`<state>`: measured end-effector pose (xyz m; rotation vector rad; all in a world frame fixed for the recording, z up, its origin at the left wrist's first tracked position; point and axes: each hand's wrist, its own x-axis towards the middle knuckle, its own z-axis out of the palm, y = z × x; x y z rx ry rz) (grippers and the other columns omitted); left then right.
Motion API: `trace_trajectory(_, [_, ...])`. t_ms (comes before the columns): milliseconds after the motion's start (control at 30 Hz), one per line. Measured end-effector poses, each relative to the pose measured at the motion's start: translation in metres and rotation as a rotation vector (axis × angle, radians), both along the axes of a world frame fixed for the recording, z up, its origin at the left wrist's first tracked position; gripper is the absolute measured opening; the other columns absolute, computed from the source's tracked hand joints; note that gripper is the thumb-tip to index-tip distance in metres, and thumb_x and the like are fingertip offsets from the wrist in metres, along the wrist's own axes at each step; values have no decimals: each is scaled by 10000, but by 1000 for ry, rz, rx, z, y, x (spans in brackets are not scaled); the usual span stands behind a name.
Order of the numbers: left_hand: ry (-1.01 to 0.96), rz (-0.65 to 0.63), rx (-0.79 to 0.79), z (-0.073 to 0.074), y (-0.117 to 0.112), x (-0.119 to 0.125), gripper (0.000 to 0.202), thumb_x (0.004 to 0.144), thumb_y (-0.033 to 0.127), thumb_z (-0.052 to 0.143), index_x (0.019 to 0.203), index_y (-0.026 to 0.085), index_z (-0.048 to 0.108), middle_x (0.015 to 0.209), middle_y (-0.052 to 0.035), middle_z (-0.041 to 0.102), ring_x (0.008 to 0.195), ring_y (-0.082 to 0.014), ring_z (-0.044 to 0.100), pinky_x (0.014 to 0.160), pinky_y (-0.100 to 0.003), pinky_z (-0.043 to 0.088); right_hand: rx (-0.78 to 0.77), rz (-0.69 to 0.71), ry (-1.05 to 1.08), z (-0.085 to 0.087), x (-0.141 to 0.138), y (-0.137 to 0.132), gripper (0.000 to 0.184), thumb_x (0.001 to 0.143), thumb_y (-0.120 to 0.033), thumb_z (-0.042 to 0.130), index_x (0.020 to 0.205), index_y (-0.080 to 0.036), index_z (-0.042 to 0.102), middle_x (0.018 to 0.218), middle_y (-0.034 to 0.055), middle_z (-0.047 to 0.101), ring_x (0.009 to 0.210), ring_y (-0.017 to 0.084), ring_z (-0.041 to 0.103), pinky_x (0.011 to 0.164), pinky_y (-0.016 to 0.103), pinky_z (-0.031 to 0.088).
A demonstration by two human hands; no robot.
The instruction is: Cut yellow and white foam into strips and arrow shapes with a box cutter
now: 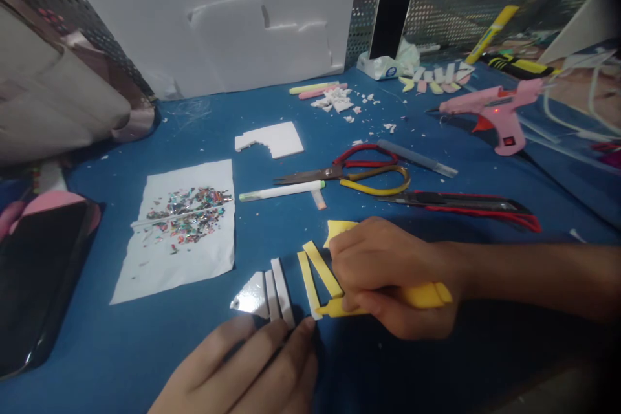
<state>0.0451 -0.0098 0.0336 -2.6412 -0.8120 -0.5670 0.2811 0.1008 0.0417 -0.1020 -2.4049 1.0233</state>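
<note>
My right hand is closed around a yellow marker. Its tip touches the lower end of a yellow-coloured foam strip. A second yellow strip leans beside that one, and a yellow foam piece lies partly hidden behind my knuckles. With fingers stretched out, my left hand rests on the table. One fingertip presses at the bottom of the first yellow strip, and the others lie at the lower ends of two white foam strips. A shiny white offcut sits just left of these.
Beyond my hands lie scissors, a box cutter, a white pen and a white foam piece. A pink glue gun stands at right. Paper with glittery flakes and a dark phone are at left.
</note>
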Motion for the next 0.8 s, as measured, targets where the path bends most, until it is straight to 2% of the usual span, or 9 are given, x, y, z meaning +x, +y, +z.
trace_trajectory(233, [-34, 6, 14, -4, 0, 1, 190, 905, 214, 551, 1049, 238, 671, 1204, 30, 634, 1065, -117, 566, 1106, -314, 287, 5, -5, 22, -3, 0, 0, 142, 760, -129, 446, 692, -209, 351, 590, -40, 372, 583, 120, 353, 553, 274, 289])
trace_trajectory(433, [-13, -3, 6, -2, -1, 0, 185, 907, 215, 556, 1045, 242, 676, 1205, 27, 633, 1069, -117, 566, 1099, -311, 287, -6, 4, 35, -2, 0, 0, 176, 763, -126, 440, 674, -212, 314, 572, -44, 344, 572, 119, 341, 548, 280, 274])
trace_trajectory(800, [-14, 0, 14, -2, -1, 0, 196, 921, 214, 530, 1049, 250, 675, 1203, 31, 633, 1070, -118, 564, 1088, -313, 298, -11, 4, 52, -3, 0, 0, 149, 743, -133, 445, 656, -205, 349, 558, -43, 353, 567, 119, 334, 542, 282, 269])
